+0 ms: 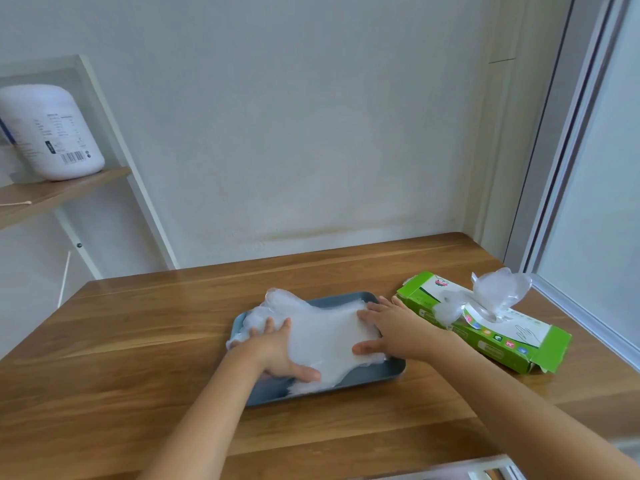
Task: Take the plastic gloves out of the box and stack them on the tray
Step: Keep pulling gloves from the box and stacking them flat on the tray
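Note:
A stack of clear plastic gloves (325, 336) lies flat on a blue-grey tray (367, 379) in the middle of the wooden table. My left hand (280, 351) presses on the left end of the stack with fingers spread flat. At the right end, my right hand (388, 327) presses down too, fingers straight. To the right of the tray lies a green and white glove box (485, 327) on its side. A crumpled clear glove (498, 289) sticks up out of its top opening.
The wooden table (138, 341) meets a white wall behind and a window frame (561, 174) on the right. A shelf unit at the left holds a large white tub (48, 133).

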A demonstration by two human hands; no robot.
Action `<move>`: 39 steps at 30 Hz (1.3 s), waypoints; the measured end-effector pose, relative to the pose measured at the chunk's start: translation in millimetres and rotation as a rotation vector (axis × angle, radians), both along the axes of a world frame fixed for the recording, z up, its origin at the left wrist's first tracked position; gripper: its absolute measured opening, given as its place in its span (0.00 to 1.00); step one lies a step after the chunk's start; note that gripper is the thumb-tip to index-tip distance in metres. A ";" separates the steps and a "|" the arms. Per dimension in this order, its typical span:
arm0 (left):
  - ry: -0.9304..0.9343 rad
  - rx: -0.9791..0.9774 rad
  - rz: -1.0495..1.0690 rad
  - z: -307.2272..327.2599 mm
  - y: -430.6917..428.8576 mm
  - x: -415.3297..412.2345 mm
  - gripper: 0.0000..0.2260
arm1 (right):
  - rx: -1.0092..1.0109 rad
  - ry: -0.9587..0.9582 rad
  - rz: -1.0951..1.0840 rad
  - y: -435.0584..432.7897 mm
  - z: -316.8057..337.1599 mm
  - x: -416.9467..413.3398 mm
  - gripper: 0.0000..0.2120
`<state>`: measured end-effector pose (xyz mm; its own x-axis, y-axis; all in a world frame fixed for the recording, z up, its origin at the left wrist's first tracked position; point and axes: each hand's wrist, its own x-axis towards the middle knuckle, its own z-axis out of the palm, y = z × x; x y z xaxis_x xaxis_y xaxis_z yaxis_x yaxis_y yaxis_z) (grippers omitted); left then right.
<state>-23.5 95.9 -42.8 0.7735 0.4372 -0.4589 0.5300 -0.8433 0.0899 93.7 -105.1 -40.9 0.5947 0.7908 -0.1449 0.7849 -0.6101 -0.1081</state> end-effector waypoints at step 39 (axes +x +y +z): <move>-0.757 -0.610 -0.178 -21.1 -210.0 138.7 0.30 | 0.475 -0.240 -0.508 -154.8 8.5 37.6 0.06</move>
